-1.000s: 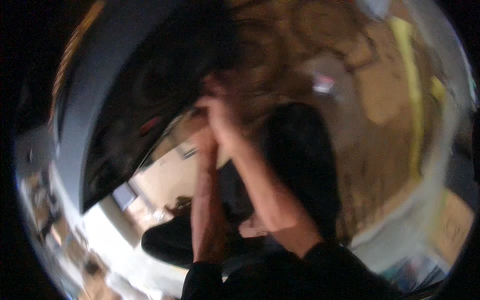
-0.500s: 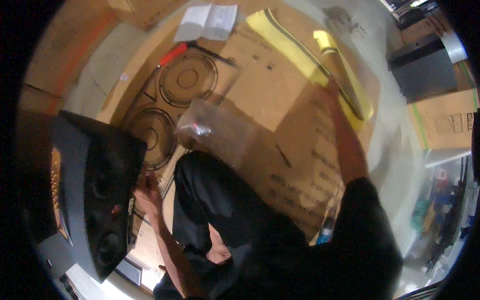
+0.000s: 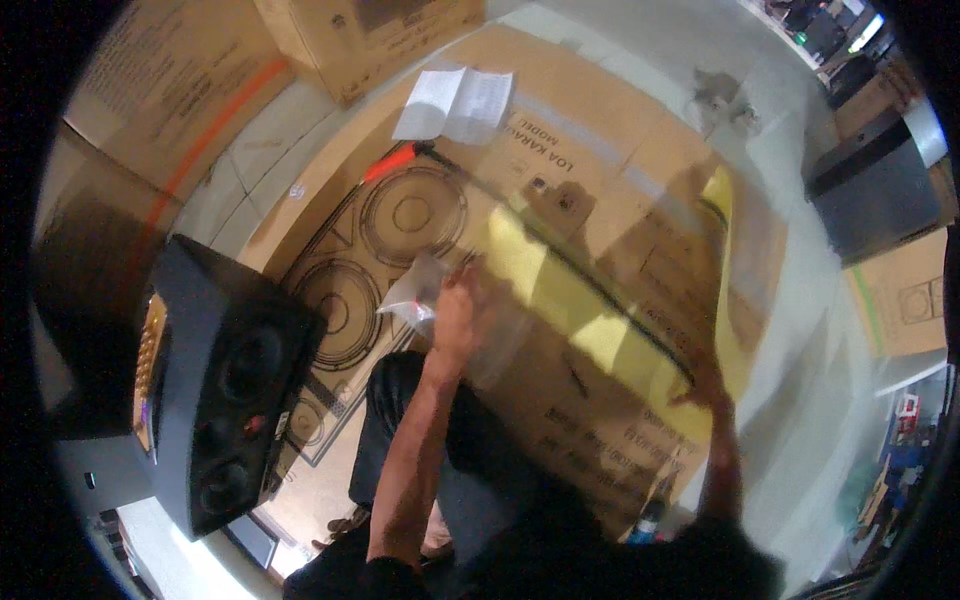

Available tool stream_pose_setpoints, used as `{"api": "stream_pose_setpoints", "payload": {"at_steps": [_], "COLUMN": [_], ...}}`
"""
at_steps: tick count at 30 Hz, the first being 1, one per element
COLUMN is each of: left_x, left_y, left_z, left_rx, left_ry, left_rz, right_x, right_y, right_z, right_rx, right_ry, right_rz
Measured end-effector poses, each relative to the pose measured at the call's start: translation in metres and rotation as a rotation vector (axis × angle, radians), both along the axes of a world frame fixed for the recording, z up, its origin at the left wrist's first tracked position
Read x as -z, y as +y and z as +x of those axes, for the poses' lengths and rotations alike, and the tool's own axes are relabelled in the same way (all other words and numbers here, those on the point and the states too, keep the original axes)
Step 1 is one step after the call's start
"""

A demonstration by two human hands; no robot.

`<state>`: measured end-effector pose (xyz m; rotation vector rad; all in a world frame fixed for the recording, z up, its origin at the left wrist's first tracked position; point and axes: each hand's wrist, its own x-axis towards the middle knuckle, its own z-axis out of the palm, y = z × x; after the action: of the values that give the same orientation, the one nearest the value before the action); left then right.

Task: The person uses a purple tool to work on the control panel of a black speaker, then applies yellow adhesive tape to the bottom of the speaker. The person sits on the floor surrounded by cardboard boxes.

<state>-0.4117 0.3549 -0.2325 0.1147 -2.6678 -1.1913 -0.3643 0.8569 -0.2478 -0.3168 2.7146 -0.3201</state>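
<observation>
A long yellow strip (image 3: 560, 290) with a black line along it stretches over the cardboard, its far part curling up on the right. My right hand (image 3: 708, 388) is closed on the strip's near end by the black line. My left hand (image 3: 455, 320), its fingers curled and slightly blurred, is closed on a crumpled clear plastic bag (image 3: 408, 300). Left of it stands a black speaker cabinet (image 3: 245, 370), tilted, with round drivers on its face. A red-handled tool (image 3: 390, 162) lies beyond the bag.
Under everything lies a flat cardboard sheet (image 3: 560, 150) printed with speaker drawings. An unfolded white paper (image 3: 455, 105) rests at its far edge. Cardboard boxes (image 3: 180, 100) stand at far left. A dark cabinet (image 3: 870, 190) and another carton (image 3: 905, 290) are on the right.
My left hand has moved right from beside the speaker to the plastic bag. My right hand has come nearer, drawing the yellow strip toward me across the cardboard.
</observation>
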Motion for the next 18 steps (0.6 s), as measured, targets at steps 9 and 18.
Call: {"api": "stream_pose_setpoints", "payload": {"at_steps": [9,18], "left_x": [0.083,0.06], "left_y": [0.024,0.008], "left_z": [-0.052,-0.015], "left_rx": [-0.06,0.1], "left_ry": [-0.095,-0.135], "left_rz": [0.057,0.12], "right_x": [0.079,0.123], "right_y": [-0.244,-0.313], "right_z": [-0.118,-0.152], "right_rx": [-0.062,-0.305], "right_ry": [0.07,0.053], "right_rz": [-0.501,-0.832]}}
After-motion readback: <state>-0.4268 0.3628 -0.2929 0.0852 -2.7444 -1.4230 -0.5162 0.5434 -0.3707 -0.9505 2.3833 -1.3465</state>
